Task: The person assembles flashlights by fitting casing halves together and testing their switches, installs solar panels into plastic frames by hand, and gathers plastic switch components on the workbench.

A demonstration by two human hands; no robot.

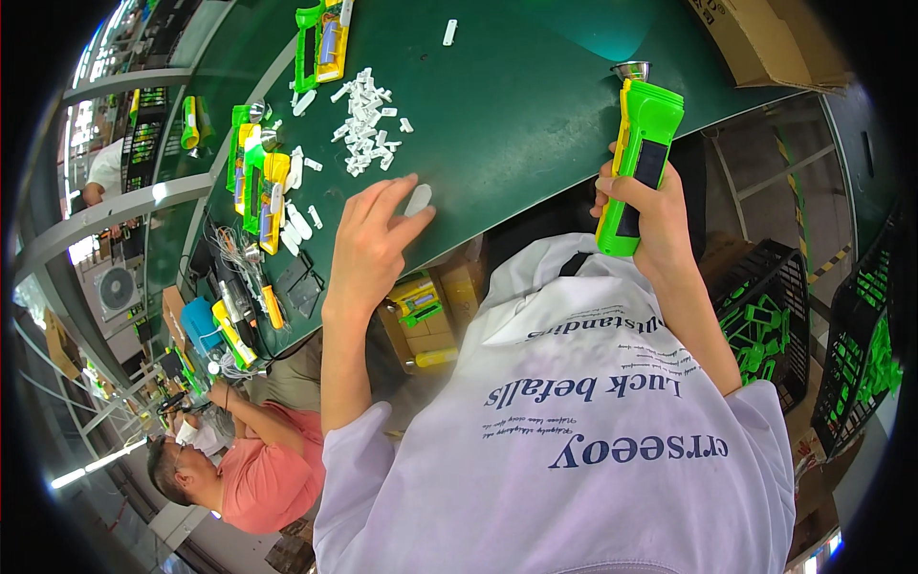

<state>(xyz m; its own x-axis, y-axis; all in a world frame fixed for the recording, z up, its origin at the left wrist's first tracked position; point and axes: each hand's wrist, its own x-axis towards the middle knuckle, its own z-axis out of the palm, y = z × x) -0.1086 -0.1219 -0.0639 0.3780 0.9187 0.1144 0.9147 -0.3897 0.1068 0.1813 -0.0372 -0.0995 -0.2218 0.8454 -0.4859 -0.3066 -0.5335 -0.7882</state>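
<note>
My right hand (pixel 650 206) is wrapped round a green and yellow flashlight (pixel 655 105) with a dark panel on its side. It stands roughly upright at the table's near edge, and a shiny metal reflector cup (pixel 631 70) shows at its top. Over the green tabletop (pixel 497 124), my left hand (pixel 373 234) has thumb and forefinger on either side of a small, pale oval plastic piece (pixel 418 200). Just beyond that hand lies a pile of small white plastic parts (pixel 363 122).
Opened green and yellow flashlight housings (pixel 263 187) lie at the table's left. A cardboard box (pixel 765 38) stands at the far right. Black baskets (pixel 765 320) of green parts are at my right, below the table. A co-worker in a pink shirt (pixel 273 469) sits at lower left.
</note>
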